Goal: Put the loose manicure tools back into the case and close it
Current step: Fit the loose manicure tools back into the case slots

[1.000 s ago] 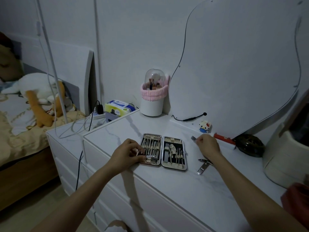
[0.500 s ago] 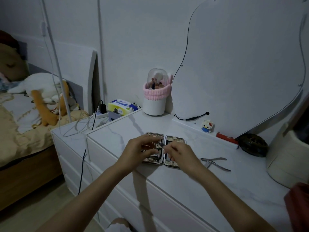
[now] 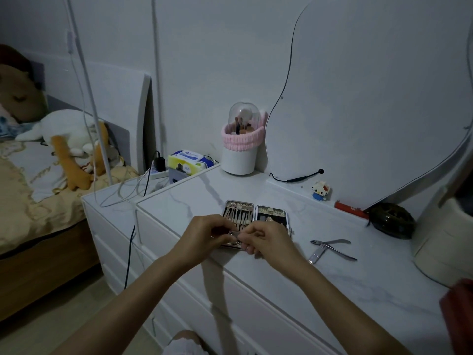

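Case: the manicure case (image 3: 256, 219) lies open flat on the white marbled surface (image 3: 358, 278), both halves lined with slim metal tools.
Grip: left hand (image 3: 202, 237) and right hand (image 3: 268, 239) meet over the near edge, fingers curled, pinching a small metal tool (image 3: 236, 235) — what kind, I cannot tell.
Loose: steel cuticle nippers (image 3: 330, 248) lie to the right, apart from the case.
Risk: the smooth, thin tool could slip from the fingertips or miss its slot — shutting the case then would jam it.

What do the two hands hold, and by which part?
Both the left hand and right hand pinch a small metal tool over the open case; which part cannot be told.
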